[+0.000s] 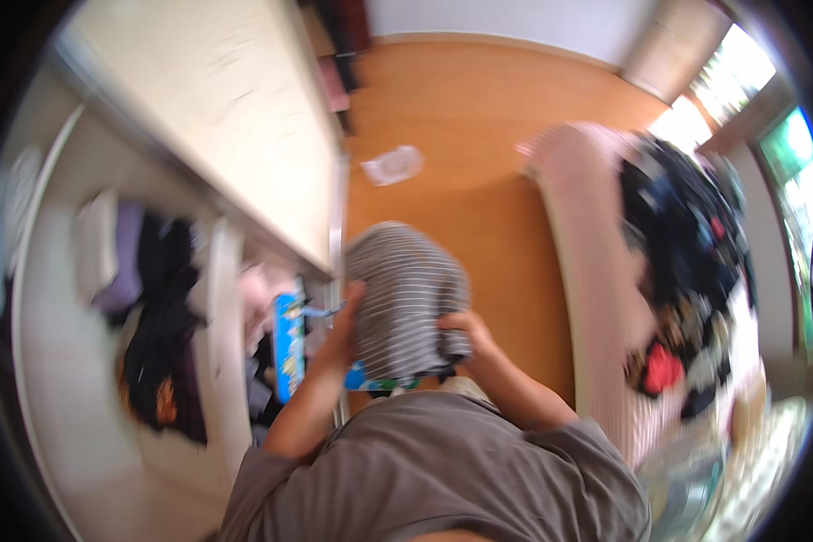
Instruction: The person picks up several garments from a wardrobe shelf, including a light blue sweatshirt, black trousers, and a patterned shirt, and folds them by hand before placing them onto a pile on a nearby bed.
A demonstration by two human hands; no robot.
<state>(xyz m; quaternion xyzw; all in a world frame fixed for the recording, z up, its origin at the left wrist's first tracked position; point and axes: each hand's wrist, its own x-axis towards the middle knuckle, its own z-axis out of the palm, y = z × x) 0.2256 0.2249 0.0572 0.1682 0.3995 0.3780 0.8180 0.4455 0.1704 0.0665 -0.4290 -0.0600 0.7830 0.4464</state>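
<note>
A grey cloth bundle with thin white stripes (403, 298), apparently folded, is held in front of my body between both hands. My left hand (349, 318) presses against its left side, blurred and partly in shadow. On the right side, the fingers of my right hand (466, 326) curl over the cloth's edge. A blue patterned object (356, 377) shows just below the bundle, mostly hidden by it and my left forearm.
At left stands an open wardrobe (223, 298) with dark clothes (166, 345) and a blue patterned box (288, 349) inside. A bed with a pink striped cover (593, 271) runs along the right, piled with dark clothes (684, 223). A clear plastic bag (394, 164) lies on the wooden floor (461, 108).
</note>
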